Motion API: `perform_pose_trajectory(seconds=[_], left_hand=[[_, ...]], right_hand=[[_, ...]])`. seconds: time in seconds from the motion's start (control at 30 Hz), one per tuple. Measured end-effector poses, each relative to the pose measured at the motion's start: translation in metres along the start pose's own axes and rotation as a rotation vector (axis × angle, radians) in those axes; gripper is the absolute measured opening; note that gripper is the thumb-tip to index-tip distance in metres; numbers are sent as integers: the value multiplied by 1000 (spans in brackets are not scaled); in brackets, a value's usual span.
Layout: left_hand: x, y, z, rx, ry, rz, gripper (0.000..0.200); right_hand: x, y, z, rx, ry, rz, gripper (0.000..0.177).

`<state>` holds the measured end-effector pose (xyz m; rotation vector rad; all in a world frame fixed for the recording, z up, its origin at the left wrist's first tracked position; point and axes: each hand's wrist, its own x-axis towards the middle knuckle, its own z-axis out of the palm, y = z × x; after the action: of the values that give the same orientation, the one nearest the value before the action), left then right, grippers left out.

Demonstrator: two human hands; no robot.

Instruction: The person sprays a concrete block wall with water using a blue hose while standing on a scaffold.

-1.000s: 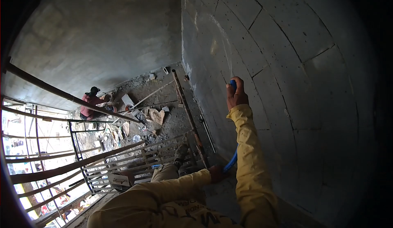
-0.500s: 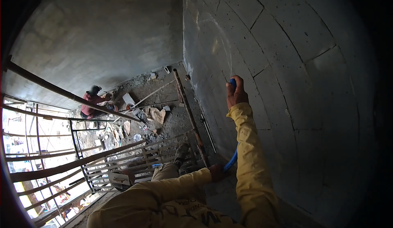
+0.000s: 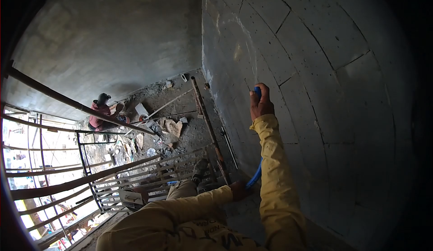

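My right hand (image 3: 261, 103) is closed around the end of a blue hose (image 3: 257, 91), with the thumb near its tip. A thin pale streak, like a jet of water, rises from that tip across the grey block wall (image 3: 306, 102). Lower down, my left hand (image 3: 239, 190) is closed on the same hose near the wall; its fingers are dark and partly hidden. Between the hands, the hose passes behind my yellow right sleeve (image 3: 277, 161).
Bamboo poles (image 3: 85, 183) and a slatted platform (image 3: 149, 176) lie below and left. A rusty pole (image 3: 209, 129) leans near the wall. On the debris-strewn floor (image 3: 180, 102), a co-worker (image 3: 100, 111) crouches by buckets. A plastered wall (image 3: 112, 34) rises beyond.
My right hand and the hose tip have shifted very slightly, and the pale streak has changed shape. The co-worker's head and arm have moved a little. My left hand looks unmoved.
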<state>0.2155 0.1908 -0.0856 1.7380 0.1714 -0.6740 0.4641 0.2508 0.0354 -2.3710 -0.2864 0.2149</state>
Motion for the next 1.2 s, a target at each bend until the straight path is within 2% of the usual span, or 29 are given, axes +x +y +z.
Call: perform_pose_trajectory(seconds=[0.4,0.5,0.7,0.87,1.2], left_hand=[[-5,10,-12,-19,-47,-38,43],[-6,9,-12,-34,-31,-16,43],[-1,-5,-3,-13,-12,10,43],[1,-11,2,2,4,3,45],[-14,18,-17,5,-58,-33,44]], right_hand=[[-2,-10,6,-8,-19,-20,34],[0,-8,10,-26,-59,8,39],[0,-7,19,-58,-33,-73,35],[0,-9,22,-137,-111,11,34],[2,-3,28,-256,-151,64,32]])
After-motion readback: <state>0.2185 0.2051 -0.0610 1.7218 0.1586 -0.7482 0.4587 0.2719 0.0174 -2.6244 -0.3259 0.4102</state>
